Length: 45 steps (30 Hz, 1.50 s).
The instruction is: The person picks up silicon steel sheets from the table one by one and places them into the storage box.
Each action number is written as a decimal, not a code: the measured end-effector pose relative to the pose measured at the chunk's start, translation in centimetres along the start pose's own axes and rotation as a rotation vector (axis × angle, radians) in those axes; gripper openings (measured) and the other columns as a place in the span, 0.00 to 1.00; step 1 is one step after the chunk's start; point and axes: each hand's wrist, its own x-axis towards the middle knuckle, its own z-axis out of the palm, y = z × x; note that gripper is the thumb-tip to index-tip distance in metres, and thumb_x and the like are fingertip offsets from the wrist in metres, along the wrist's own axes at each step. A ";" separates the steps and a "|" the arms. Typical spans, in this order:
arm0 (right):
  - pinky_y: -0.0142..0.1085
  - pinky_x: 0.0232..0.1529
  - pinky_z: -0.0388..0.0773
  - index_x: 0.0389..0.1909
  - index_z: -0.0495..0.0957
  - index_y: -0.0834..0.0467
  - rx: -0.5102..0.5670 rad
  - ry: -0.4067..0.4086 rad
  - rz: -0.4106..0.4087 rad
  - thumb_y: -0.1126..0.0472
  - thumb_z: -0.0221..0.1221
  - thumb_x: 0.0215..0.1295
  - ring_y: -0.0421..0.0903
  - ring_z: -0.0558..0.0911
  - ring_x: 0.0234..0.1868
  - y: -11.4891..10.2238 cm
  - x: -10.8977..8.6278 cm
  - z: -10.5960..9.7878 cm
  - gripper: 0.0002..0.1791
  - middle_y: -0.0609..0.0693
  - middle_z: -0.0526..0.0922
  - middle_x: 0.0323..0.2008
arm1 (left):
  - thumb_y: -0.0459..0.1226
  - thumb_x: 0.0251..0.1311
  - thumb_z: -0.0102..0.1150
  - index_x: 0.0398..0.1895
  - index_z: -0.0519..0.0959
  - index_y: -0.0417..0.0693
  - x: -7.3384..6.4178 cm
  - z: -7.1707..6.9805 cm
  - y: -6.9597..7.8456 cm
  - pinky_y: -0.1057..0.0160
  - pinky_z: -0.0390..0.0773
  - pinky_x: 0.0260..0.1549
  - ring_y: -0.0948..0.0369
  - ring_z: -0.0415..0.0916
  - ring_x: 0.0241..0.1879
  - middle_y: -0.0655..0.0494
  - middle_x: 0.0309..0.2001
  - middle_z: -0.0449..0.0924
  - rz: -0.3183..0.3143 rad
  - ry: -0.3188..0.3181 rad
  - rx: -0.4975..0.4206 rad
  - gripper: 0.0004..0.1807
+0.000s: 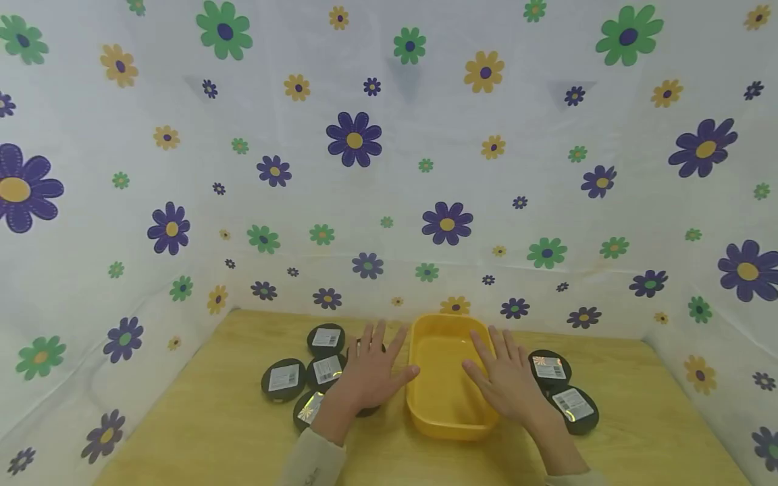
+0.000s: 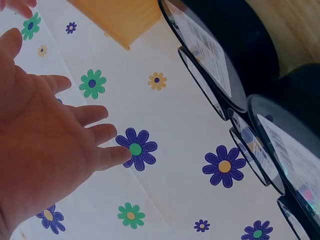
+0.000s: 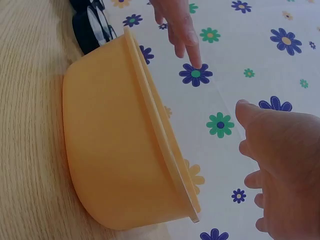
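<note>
A yellow plastic basin (image 1: pixel 450 432) stands on the wooden table, with nothing seen inside it. My left hand (image 1: pixel 371 374) hovers left of the basin with fingers spread, above a group of round black containers with white labels, partly hiding some. My right hand (image 1: pixel 507 378) is over the basin's right side, its fingers also straight and spread. Both hands hold nothing. Beside the right hand lie two more black containers (image 1: pixel 573 409). In the left wrist view the left palm (image 2: pixel 50 130) shows, apart from the containers; in the right wrist view the right hand (image 3: pixel 285 160) stays clear of the basin.
Several black round containers (image 1: pixel 283 379) lie on the left of the wooden table (image 1: pixel 200 418). A white sheet (image 1: pixel 389 189) with purple, green and yellow flowers rises behind the table and on both sides.
</note>
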 end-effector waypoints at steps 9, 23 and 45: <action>0.68 0.69 0.39 0.77 0.56 0.57 0.018 0.021 0.027 0.42 0.44 0.77 0.70 0.42 0.76 0.8 -1.1 0.1 0.35 0.69 0.48 0.76 | 0.60 0.70 0.45 0.79 0.50 0.53 -0.8 0.5 0.0 0.33 0.43 0.69 0.38 0.36 0.77 0.36 0.78 0.42 0.055 0.004 -0.092 0.42; 0.69 0.68 0.42 0.76 0.56 0.58 0.032 0.041 0.064 0.44 0.44 0.78 0.70 0.42 0.76 2.3 -3.6 -0.2 0.34 0.68 0.47 0.76 | 0.39 0.57 0.69 0.45 0.86 0.51 -4.0 0.0 1.3 0.59 0.78 0.53 0.55 0.79 0.54 0.52 0.55 0.82 0.513 0.162 0.056 0.12; 0.75 0.59 0.55 0.71 0.60 0.69 0.025 0.115 0.151 0.51 0.52 0.74 0.82 0.55 0.66 6.6 -6.6 -0.7 0.33 0.79 0.58 0.67 | 0.31 0.50 0.71 0.30 0.82 0.51 -4.9 1.8 2.6 0.75 0.72 0.35 0.64 0.73 0.36 0.61 0.36 0.77 0.646 0.264 0.082 0.08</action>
